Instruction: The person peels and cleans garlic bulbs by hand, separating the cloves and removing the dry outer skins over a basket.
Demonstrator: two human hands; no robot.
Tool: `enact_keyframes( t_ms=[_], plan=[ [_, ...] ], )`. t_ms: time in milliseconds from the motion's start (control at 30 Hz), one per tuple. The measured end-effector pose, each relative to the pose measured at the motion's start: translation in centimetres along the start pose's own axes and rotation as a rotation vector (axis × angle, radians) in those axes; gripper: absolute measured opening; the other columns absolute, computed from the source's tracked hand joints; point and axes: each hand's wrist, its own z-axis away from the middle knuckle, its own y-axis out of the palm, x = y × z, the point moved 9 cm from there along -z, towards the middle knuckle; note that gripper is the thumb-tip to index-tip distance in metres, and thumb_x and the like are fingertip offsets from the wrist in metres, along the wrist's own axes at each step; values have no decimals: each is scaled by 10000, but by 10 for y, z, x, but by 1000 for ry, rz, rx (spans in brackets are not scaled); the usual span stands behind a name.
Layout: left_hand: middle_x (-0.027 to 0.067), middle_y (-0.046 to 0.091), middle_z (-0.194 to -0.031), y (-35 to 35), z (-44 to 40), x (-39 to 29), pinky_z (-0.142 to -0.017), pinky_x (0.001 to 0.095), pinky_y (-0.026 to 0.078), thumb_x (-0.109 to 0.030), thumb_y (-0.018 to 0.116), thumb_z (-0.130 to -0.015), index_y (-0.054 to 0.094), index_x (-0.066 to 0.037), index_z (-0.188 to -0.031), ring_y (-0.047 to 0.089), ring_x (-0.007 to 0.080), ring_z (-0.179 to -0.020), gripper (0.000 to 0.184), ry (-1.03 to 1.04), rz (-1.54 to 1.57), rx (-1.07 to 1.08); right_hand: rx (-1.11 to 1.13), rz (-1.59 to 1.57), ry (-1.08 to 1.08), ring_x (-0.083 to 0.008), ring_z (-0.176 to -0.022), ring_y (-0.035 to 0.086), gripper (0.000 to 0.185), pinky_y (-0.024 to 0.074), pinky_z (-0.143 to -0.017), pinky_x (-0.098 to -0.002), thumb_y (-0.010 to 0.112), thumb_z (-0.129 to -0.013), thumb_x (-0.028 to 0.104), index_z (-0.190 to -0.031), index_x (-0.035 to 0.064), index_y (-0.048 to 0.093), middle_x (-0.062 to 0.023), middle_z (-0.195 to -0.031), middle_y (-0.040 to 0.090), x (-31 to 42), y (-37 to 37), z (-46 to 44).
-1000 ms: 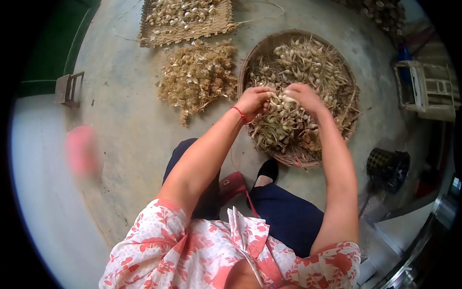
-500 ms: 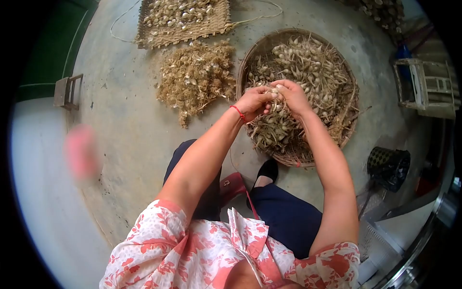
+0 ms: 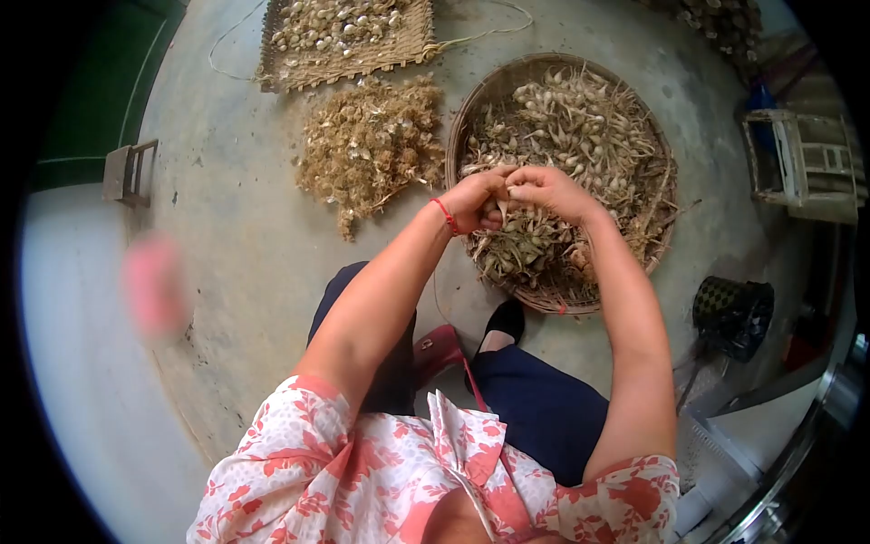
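A small pale bulb (image 3: 503, 208), garlic-like with a tapering end, is pinched in the fingers of my left hand (image 3: 478, 199), which has a red string round the wrist. My right hand (image 3: 551, 192) meets it there, thumb and fingertips pressed together at the bulb's upper part. Both hands are over the near left part of a round woven basket (image 3: 456, 136). A heap of dry bulbs with stalks (image 3: 589, 127) fills its far side, and a darker greenish bunch of bulbs (image 3: 521, 254) lies below my hands.
Left of the basket lies a pile of brown roots and husks (image 3: 367, 145) on the concrete floor (image 3: 240, 236). Beyond it is a square woven tray (image 3: 381, 63) with pale bulbs. A small wooden stool (image 3: 127, 174), a wooden frame (image 3: 797, 163) and a black-lined bin (image 3: 734, 317) stand around.
My right hand has turned and drawn slightly down and toward me, its fingers now bent in at the bulb. The bulb's pale tapered end now shows below my fingers.
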Motion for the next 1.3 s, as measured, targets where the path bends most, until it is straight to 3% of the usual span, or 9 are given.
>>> enact_keyframes(
  t_ms=[100, 200, 367, 433, 700, 833, 1033, 1200, 1300],
  plan=[
    [49, 540, -763, 23, 8, 1, -443, 226, 271, 9, 441, -719, 234, -152, -1421, 315, 104, -472, 749, -88, 78, 202, -40, -60, -98, -53, -598, 473, 236, 385, -540, -226, 564, -891, 251, -1023, 60, 609, 40, -658, 542, 2, -8, 0],
    [61, 557, -812, -7, -7, -1, -460, 239, 332, -46, 507, -788, 240, -165, -1429, 398, 109, -509, 705, 77, -87, -158, -445, 138, 173, -68, -694, 523, 308, 428, -597, -224, 506, -919, 208, -1176, 52, 569, -34, -833, 591, -13, -36, 10],
    [99, 573, -978, -31, -16, -19, -568, 295, 479, -265, 661, -838, 317, -24, -1368, 543, 132, -670, 676, 406, -875, -435, -248, -248, 258, -150, -889, 603, 363, 497, -704, -253, 479, -896, 69, -1257, 36, 501, -80, -1013, 609, -19, -9, 2],
    [104, 599, -944, -32, -16, -18, -536, 273, 486, -247, 666, -839, 428, 26, -1260, 555, 116, -640, 556, 378, -718, -370, -125, -393, 17, -134, -834, 590, 361, 505, -687, -261, 514, -868, 31, -1228, 2, 502, -62, -990, 604, 5, 4, -9],
    [45, 603, -624, -42, 0, -14, -433, 245, 446, -150, 587, -893, 632, 23, -968, 563, 95, -483, 194, 164, -671, -404, 141, 37, 109, -126, -768, 619, 282, 527, -659, -268, 508, -830, -2, -1106, -6, 564, -85, -852, 630, 17, 9, -21],
    [71, 633, -791, -42, -4, -1, -481, 274, 500, -121, 534, -915, 587, -6, -1115, 600, 128, -561, 237, 156, -582, -307, -261, 796, 7, -292, -839, 634, 303, 509, -739, -404, 577, -814, 85, -1106, 3, 579, -140, -873, 646, -15, -65, -69],
    [88, 582, -1047, -24, 8, 2, -587, 263, 541, -133, 526, -918, 486, -73, -1278, 615, 121, -764, 367, 203, -492, -264, -637, 954, 112, -319, -937, 593, 320, 474, -836, -426, 626, -790, 174, -1095, 80, 609, -158, -959, 630, -30, -59, -111],
    [69, 608, -993, -70, 14, -28, -545, 240, 509, -152, 542, -912, 506, -6, -1220, 598, 102, -686, 343, 241, -491, -494, -360, 255, -42, -195, -651, 536, 220, 428, -633, -349, 659, -812, 221, -840, 6, 622, -99, -703, 589, -15, -57, -119],
    [86, 553, -1053, -71, 13, -39, -521, 247, 482, -210, 554, -913, 419, 2, -1285, 569, 103, -638, 449, 312, -277, -546, -135, 309, -51, -139, -629, 481, 208, 416, -609, -329, 651, -814, 212, -841, 8, 618, -48, -678, 556, 9, -49, -94]
  ],
)
